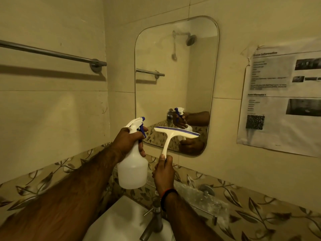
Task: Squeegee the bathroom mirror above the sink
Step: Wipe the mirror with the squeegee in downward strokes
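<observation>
Towel rail [52, 53] left, paper notice [281, 101] right of mirror [173, 75].

Dim yellow light; towel rail [52, 53] shadow below; wide-angle edge bending; poster [281, 100] blurred.

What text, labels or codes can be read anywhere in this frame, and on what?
Paper sheet taped to the wall right of the mirror: printed headings, text lines and small photos, all too blurred to read.
Same sheet, lower left: a square QR-like code, too blurred to make out.
Spray bottle in the left hand: no label visible.
Squeegee in the right hand: no marking visible.
</observation>
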{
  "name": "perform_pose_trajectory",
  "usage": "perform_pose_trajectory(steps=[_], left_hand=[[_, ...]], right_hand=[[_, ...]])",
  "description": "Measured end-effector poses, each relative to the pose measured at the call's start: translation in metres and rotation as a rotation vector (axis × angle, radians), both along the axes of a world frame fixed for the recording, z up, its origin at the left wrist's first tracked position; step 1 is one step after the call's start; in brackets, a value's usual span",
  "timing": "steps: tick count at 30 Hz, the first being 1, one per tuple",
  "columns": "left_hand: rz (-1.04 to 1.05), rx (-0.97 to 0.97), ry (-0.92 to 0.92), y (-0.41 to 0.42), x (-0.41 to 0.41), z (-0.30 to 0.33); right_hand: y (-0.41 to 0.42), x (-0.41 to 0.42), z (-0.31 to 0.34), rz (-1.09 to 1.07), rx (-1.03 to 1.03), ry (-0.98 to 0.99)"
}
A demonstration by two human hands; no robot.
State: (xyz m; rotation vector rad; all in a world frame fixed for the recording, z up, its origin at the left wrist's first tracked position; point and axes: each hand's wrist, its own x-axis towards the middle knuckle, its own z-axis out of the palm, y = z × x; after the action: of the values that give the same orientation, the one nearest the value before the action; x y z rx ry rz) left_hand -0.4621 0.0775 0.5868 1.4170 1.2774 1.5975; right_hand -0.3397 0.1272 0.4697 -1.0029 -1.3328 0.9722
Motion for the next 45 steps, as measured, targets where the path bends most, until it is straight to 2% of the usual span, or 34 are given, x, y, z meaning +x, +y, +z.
perform_pose_trajectory(steps=[27,45], left_hand=[[0.006,-0.044,-0.024,-0.004,0.009,-0.020],[-0.019,-0.056,-0.049,-0.007,0.017,-0.033]], right_hand=[[-0.026,0.001,-0.058,-0.008,-0.227,0.055],[-0.044,0.013,-0.075,0.047,-0.205,0.035]])
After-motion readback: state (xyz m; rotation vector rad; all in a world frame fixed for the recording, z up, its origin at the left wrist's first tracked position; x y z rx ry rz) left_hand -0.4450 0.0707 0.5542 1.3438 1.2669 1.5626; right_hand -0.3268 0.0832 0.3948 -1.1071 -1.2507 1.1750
